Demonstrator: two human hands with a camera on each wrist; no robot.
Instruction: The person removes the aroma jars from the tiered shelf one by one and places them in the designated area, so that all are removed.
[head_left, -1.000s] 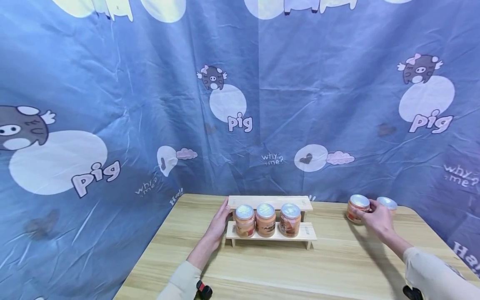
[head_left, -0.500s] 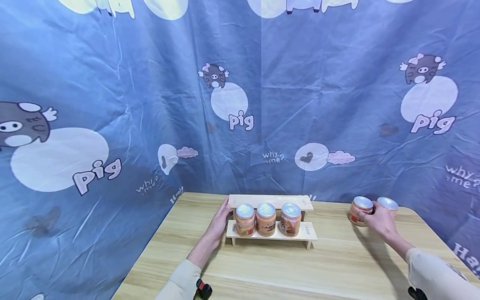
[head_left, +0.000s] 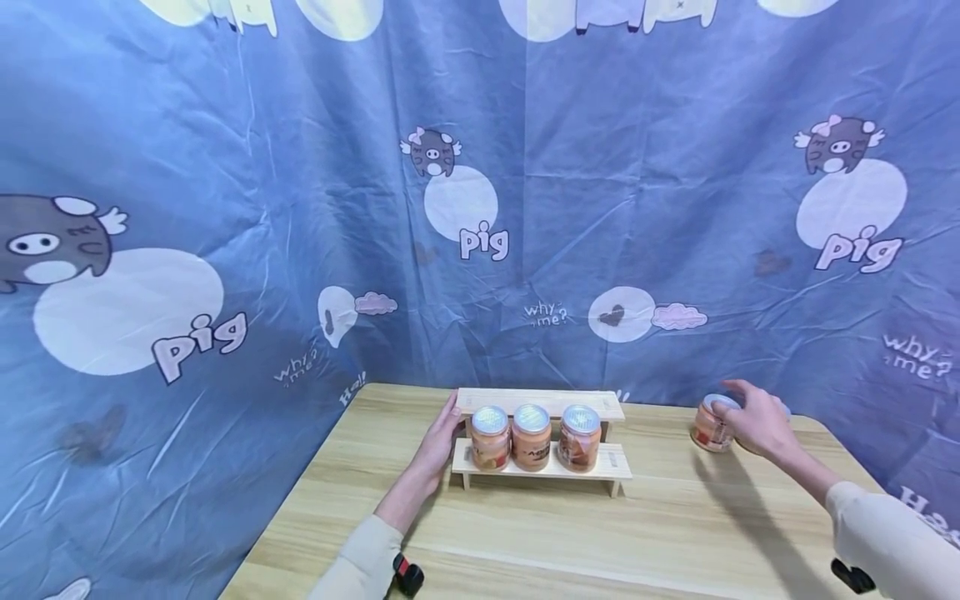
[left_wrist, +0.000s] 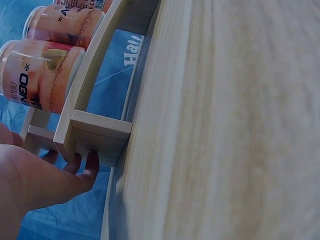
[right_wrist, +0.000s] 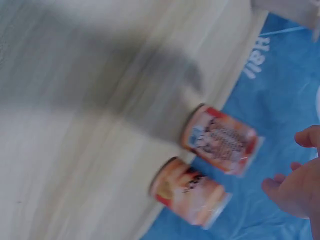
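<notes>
A two-tier wooden rack (head_left: 540, 403) stands mid-table. Three orange-labelled cans with silver lids, a left can (head_left: 491, 439), a middle can (head_left: 532, 438) and a right can (head_left: 580, 439), line its lower step. My left hand (head_left: 432, 454) grips the rack's left end; in the left wrist view, bent fingers (left_wrist: 90, 171) touch the end piece below the step. Over at the far right, two more cans stand close together, one can (head_left: 711, 423) in front of my right hand (head_left: 761, 423) and another can (right_wrist: 190, 192). In the right wrist view, that hand is spread beyond their lids, apart from both.
The pale wooden table (head_left: 525, 533) meets a blue printed curtain (head_left: 570, 208) along its back edge and sides. A dark wrist strap (head_left: 408, 575) shows at the left sleeve.
My right hand, which held the nearer can at the far right, has let go and lifted, its fingers spreading. The left hand and the rack stay put.
</notes>
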